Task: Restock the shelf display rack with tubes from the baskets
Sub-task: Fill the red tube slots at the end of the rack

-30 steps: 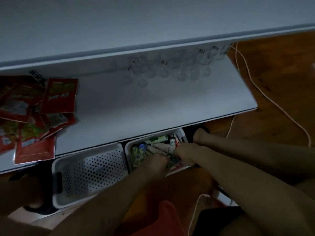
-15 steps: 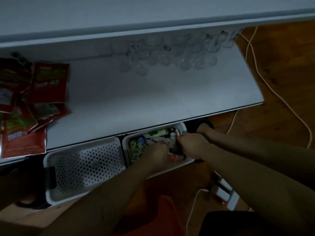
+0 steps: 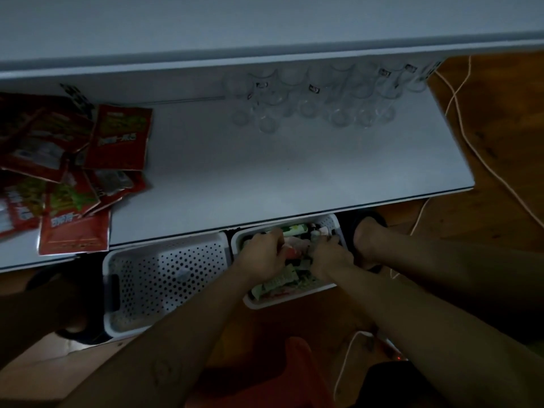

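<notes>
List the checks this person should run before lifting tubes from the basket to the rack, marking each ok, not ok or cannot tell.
1. The basket holds tubes: ok.
2. The left hand and the right hand are inside it: ok.
3. Fingers closed on a tube: cannot tell, too dim.
4. The clear rack has holders that look empty: ok.
5. The red packets lie apart from the rack: ok.

One head view only, wide-angle, looking steeply down and forward from above the person's arms. Shelf (image 3: 294, 172) fills the far and middle frame. Left basket (image 3: 164, 278) and right basket (image 3: 282, 301) on the floor (image 3: 500, 136) sit nearer, under its front edge. Left hand (image 3: 262, 254) and right hand (image 3: 329, 256) are close, just below centre.
</notes>
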`<state>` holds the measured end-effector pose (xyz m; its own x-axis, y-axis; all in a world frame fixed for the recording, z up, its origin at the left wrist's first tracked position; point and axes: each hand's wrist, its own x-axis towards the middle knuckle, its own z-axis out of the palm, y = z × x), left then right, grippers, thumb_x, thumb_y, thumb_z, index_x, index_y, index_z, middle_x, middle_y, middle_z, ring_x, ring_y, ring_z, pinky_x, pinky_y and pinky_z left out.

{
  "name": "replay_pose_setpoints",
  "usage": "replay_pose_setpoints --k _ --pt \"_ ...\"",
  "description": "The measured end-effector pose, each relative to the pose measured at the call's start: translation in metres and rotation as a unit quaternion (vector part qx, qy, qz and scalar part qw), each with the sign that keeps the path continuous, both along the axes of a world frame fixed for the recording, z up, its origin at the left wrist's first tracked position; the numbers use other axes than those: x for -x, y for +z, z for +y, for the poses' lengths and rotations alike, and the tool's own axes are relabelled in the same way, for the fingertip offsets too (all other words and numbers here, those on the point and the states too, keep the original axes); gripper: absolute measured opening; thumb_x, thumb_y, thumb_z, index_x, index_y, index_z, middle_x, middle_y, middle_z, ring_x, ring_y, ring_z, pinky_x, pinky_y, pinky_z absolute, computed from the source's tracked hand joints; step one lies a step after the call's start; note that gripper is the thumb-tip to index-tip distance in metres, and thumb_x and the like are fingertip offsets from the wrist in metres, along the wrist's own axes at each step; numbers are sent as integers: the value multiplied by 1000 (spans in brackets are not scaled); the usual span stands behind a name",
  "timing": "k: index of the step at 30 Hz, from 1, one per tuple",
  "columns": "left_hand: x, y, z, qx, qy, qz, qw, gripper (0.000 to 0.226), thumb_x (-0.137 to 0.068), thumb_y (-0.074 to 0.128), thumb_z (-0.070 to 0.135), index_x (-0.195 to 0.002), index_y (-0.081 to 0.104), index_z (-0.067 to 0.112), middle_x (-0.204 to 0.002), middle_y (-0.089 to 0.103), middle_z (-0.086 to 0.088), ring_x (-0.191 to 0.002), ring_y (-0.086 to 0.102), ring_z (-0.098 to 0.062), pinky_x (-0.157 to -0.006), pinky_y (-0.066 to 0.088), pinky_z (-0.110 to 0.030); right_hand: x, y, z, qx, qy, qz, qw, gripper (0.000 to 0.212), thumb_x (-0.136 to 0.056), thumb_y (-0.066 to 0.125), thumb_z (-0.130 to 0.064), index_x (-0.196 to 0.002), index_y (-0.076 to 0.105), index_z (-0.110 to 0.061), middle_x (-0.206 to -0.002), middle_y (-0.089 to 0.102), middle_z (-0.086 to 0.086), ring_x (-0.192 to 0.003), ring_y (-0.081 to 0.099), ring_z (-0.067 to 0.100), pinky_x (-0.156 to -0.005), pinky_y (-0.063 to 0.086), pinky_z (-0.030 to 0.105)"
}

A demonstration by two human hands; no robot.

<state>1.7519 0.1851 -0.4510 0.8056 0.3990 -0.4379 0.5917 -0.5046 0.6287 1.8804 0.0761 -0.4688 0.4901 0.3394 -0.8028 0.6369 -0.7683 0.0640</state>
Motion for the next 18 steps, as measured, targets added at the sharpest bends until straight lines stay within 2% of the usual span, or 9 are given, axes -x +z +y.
replay_pose_setpoints --k 1,2,4,6,10,11,13,15,18 --pt "1 -1 0 1 4 -1 1000 23 -96 50 32 -82 40 17 -62 42 1 -59 49 -24 -52 37 -31 1 0 0 13 8 -11 1000 74 -100 45 -30 -150 1 0 -154 14 23 -133 36 38 -97 42 44" --pt "3 -1 -1 1 7 -7 1000 23 -97 49 31 -82 39 17 -61 42 0 -57 47 -25 -52 37 -31 1 -3 1 20 10 -11 1000 74 -101 43 -31 -149 -1 3 -156 7 24 -137 28 39 -102 38 45" --pt "2 -2 -1 5 11 -19 1000 21 -98 46 31 -85 40 16 -62 46 -3 -57 50 -29 -51 37 -34 -3 -8 2 4 3 -8 1000 66 -101 39 -28 -147 8 7 -151 20 26 -128 36 40 -101 38 42" --pt "1 -4 -1 12 12 -33 999 18 -99 45 30 -88 41 16 -65 49 -5 -58 53 -31 -50 40 -36 -7 -13 2 -21 -16 -16 1000 53 -100 40 -25 -142 25 5 -139 39 24 -101 50 34 -89 41 39" --pt "-2 -7 1 21 38 -56 998 13 -99 45 27 -94 41 16 -67 54 -9 -58 56 -32 -48 43 -38 -2 -18 0 -3 -12 31 999 26 -97 42 -17 -109 54 3 -109 56 19 -112 55 36 -76 47 34" --pt "-2 -8 3 20 47 -56 997 11 -99 44 26 -97 42 15 -68 56 -10 -57 56 -30 -47 43 -37 -1 -19 -1 7 -11 28 1000 31 -98 41 -17 -117 51 4 -120 53 22 -115 54 36 -80 48 34" --pt "-3 -10 5 19 58 -49 997 13 -100 43 24 -107 47 15 -65 55 -2 -51 52 -20 -43 38 -29 0 -21 -3 -4 -19 -7 1000 58 -98 45 -23 -144 22 6 -148 27 26 -124 48 35 -93 46 38" --pt "-4 -12 7 13 54 -41 998 17 -100 43 20 -115 50 15 -60 47 7 -47 45 -12 -40 32 -24 2 -22 -4 -18 -21 -38 999 75 -98 48 -26 -149 2 4 -154 11 27 -129 43 36 -95 45 38" --pt "-4 -14 8 14 50 -27 998 22 -98 45 12 -119 51 14 -59 43 9 -45 40 -8 -39 27 -22 5 -22 -2 -49 -18 -34 998 78 -98 48 -23 -148 -5 5 -154 10 27 -130 43 37 -95 46 40"
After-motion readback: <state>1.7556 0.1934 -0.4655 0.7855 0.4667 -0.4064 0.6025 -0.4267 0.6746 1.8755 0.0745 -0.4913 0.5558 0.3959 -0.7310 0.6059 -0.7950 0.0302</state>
